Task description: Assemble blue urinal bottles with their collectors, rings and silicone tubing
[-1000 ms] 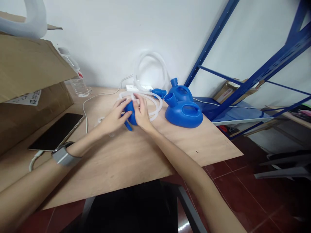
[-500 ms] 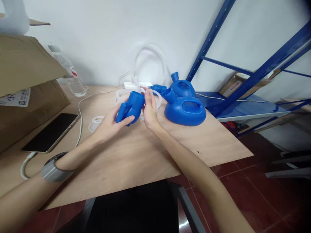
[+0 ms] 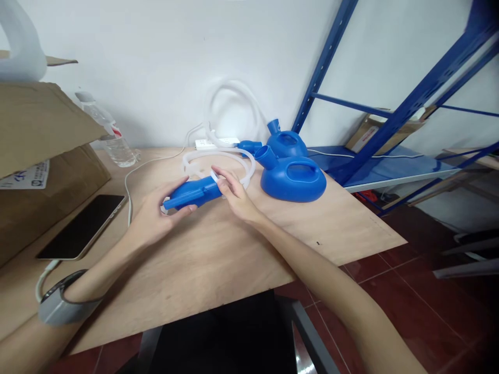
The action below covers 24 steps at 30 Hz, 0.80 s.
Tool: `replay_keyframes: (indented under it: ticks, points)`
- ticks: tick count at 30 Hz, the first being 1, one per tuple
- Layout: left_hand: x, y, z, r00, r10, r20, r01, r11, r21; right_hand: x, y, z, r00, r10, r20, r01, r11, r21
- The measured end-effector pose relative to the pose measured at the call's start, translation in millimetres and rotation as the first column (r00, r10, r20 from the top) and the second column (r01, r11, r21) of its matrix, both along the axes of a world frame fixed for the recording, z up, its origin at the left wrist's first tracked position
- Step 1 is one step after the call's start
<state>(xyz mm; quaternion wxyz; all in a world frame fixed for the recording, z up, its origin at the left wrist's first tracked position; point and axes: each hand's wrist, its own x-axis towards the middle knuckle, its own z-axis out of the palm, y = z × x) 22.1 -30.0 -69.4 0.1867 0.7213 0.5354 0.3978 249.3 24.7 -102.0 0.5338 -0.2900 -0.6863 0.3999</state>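
My left hand grips a long blue plastic fitting just above the wooden table. Its open end points right, toward my right hand. My right hand's fingers pinch the end of a translucent white hose against that open end. The hose loops back across the table toward the wall. Two blue plastic vessels with spouts and handles stand just to the right of my right hand.
A phone on a white cable lies at the left, beside a cardboard box. A water bottle and a white power strip stand by the wall. Blue metal shelving rises to the right; the table's edge drops to a red tile floor.
The blue fitting has turned from a raised, bunched position to lying lengthwise and lower. My right hand has come onto the hose end at its opening. The view has shifted slightly.
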Motion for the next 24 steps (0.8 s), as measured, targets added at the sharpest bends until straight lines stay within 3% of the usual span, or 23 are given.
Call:
replay_keyframes:
  ticks: [3,7,11,24]
  points:
    - [0,-2,0.1,0.995,0.038,0.094,-0.038,0.999,-0.004,-2,-2,-1.8,0.998,0.016,-0.069,-0.022,0.995,-0.096]
    - [2,0,-1.7,0.966,0.064,0.251,-0.068,0.998,0.006,-9,-4,-5.8,0.957,0.128,-0.260,-0.200,0.940,-0.276]
    - [4,2,-1.7,0.917,0.091,0.389,-0.082,0.996,-0.038,-16,-6,-5.8,0.913,0.172,-0.370,-0.285,0.918,-0.277]
    - [2,-2,7.1,0.936,0.104,0.336,-0.069,0.991,-0.114,-14,-15,-1.8,0.949,0.194,-0.249,-0.266,0.916,-0.300]
